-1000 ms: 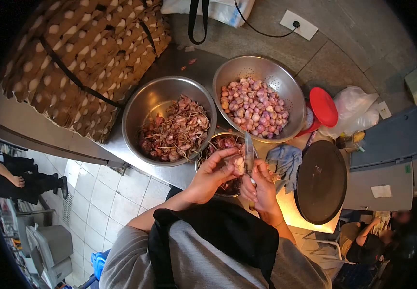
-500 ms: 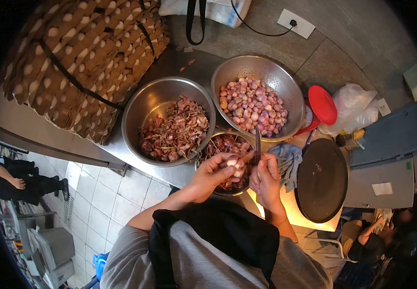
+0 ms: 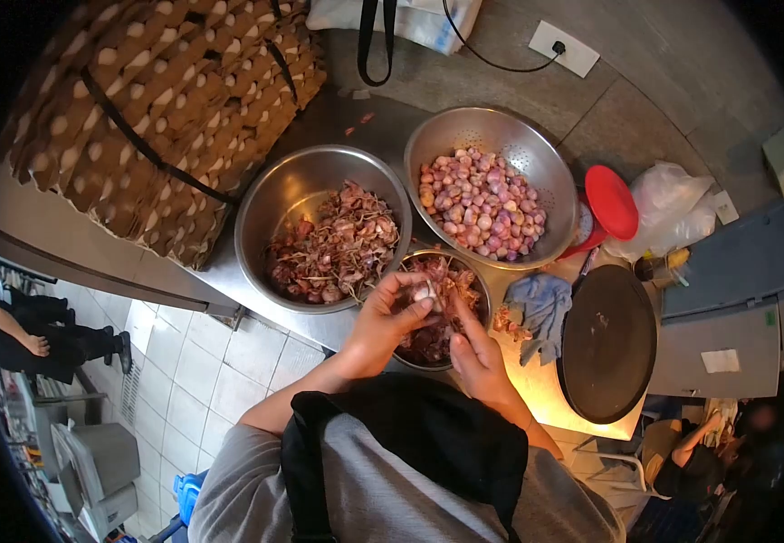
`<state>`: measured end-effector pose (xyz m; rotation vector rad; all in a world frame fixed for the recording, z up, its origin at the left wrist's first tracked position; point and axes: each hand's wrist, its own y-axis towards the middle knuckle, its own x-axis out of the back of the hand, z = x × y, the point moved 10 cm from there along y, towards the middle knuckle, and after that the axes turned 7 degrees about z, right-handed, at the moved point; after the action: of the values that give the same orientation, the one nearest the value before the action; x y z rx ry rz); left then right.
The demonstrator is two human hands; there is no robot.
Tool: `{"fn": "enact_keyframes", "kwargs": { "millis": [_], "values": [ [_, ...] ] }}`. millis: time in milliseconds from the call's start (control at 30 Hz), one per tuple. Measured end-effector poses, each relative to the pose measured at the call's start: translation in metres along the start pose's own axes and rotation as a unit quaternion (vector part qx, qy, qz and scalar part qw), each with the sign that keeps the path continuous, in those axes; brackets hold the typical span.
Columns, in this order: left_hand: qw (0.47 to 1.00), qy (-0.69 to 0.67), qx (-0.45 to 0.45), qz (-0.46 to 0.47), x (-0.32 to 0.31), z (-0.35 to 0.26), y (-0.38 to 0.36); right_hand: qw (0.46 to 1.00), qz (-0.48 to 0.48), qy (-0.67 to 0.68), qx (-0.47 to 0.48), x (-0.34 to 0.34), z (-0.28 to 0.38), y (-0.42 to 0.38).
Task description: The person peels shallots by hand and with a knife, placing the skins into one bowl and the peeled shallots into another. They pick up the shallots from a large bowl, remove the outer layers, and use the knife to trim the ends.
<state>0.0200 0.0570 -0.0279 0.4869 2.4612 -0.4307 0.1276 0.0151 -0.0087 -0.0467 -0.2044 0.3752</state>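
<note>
- Over left: egg trays (image 3: 152, 127), the mixing bowl (image 3: 297, 185) beside them.
- Right of that bowl: the colander (image 3: 537, 158), shallots (image 3: 482, 204) inside.
- Before the colander: the smaller bowl (image 3: 487, 308), 2 hands (image 3: 383, 321) over it.
- Farther right: cloth (image 3: 541, 308), then tray (image 3: 607, 344), on the counter (image 3: 537, 389).

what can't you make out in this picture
All in the head view:
Whatever the right hand might hold: hidden by fingers.
Pale bulb in the left hand: partly covered by fingers.
Stacked trays: cut off by top edge.
Paper on cabinet: too small to read.
</note>
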Motion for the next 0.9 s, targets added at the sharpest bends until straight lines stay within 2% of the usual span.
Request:
{"fn": "enact_keyframes", "kwargs": {
  "millis": [67, 133, 233, 333, 433, 467, 500, 533, 667, 767, 800, 900],
  "values": [
    [0.999, 0.026, -0.023, -0.008, 0.001, 0.000, -0.001, 0.992, -0.016, -0.117, 0.031, 0.000, 0.012, 0.003],
    [0.997, 0.047, -0.054, -0.005, 0.006, 0.003, 0.001, 0.973, -0.048, -0.201, 0.107, 0.001, 0.033, 0.004],
    [0.996, 0.057, -0.074, 0.000, 0.006, 0.000, 0.002, 0.974, -0.029, -0.221, 0.027, 0.000, 0.028, 0.005],
    [0.994, 0.073, -0.082, 0.002, 0.005, -0.001, 0.003, 0.974, -0.033, -0.222, 0.041, 0.002, 0.031, 0.006],
    [0.989, 0.114, -0.098, -0.001, 0.003, -0.004, 0.003, 0.953, -0.086, -0.225, 0.182, 0.005, 0.039, 0.002],
    [0.986, 0.129, -0.105, -0.002, 0.003, -0.006, 0.003, 0.990, -0.067, -0.068, 0.105, 0.012, 0.017, 0.005],
    [0.984, 0.134, -0.115, 0.000, 0.002, -0.007, 0.003, 0.994, -0.047, 0.092, 0.025, 0.012, -0.005, 0.003],
    [0.982, 0.138, -0.126, 0.001, 0.001, -0.009, 0.003, 0.967, -0.025, 0.249, -0.056, 0.005, -0.025, -0.001],
    [0.987, 0.108, -0.110, 0.045, -0.009, -0.012, 0.001, 0.966, -0.076, 0.240, -0.050, 0.030, -0.026, 0.003],
    [0.999, 0.006, -0.023, 0.045, -0.013, -0.007, 0.000, 0.975, -0.096, 0.195, -0.051, 0.040, -0.026, 0.002],
    [0.999, -0.004, -0.018, 0.047, -0.012, -0.005, 0.000, 0.979, -0.103, 0.171, -0.048, 0.042, -0.025, 0.001],
    [0.996, -0.061, 0.011, 0.064, -0.014, 0.001, 0.001, 0.982, -0.075, 0.173, -0.025, 0.029, -0.011, 0.001]
  ]
}}
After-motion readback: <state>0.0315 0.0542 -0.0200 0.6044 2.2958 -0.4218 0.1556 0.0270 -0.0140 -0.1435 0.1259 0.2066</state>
